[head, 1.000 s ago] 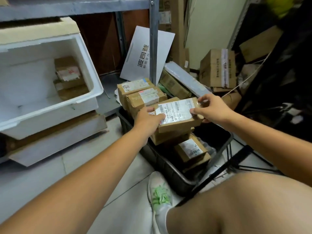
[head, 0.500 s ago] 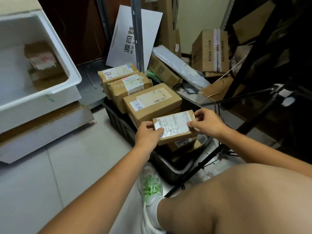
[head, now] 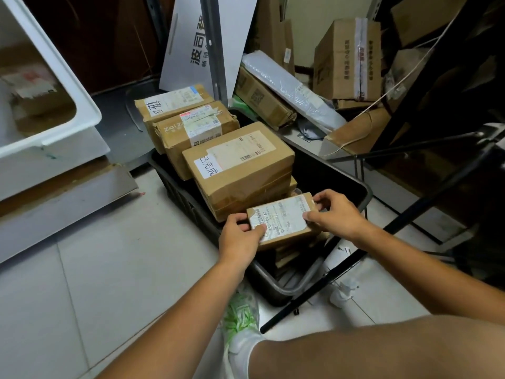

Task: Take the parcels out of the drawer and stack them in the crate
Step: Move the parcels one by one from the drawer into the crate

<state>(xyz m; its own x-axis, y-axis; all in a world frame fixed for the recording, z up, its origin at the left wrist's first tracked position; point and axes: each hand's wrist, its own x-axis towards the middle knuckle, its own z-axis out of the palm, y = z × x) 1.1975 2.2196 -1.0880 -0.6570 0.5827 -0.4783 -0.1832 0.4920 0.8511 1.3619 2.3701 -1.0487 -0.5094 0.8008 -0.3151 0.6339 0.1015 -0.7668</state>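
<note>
A small brown parcel [head: 284, 220] with a white label sits on a low stack at the near end of the black crate [head: 363, 191] on the floor. My left hand [head: 240, 237] pinches its left end, and my right hand [head: 332, 212] grips its right end. Behind it in the crate stand a larger parcel [head: 240, 165] with a handwritten label and two more parcels [head: 191, 127] stacked higher. The white drawer [head: 62, 86] at the upper left holds at least one more parcel [head: 32, 88], partly cut off by the frame edge.
Loose cardboard boxes [head: 347, 58], a plastic-wrapped package [head: 289, 86] and a white sign [head: 196, 42] crowd the space behind the crate. A metal shelf post [head: 213, 47] rises beside it. A black tripod leg [head: 341, 272] crosses near my knee. My shoe [head: 240, 321] rests on grey floor tiles.
Both hands have lowered the small parcel from above the crate onto the stack at its near end. The view has shifted right and down, so the drawer now sits further left.
</note>
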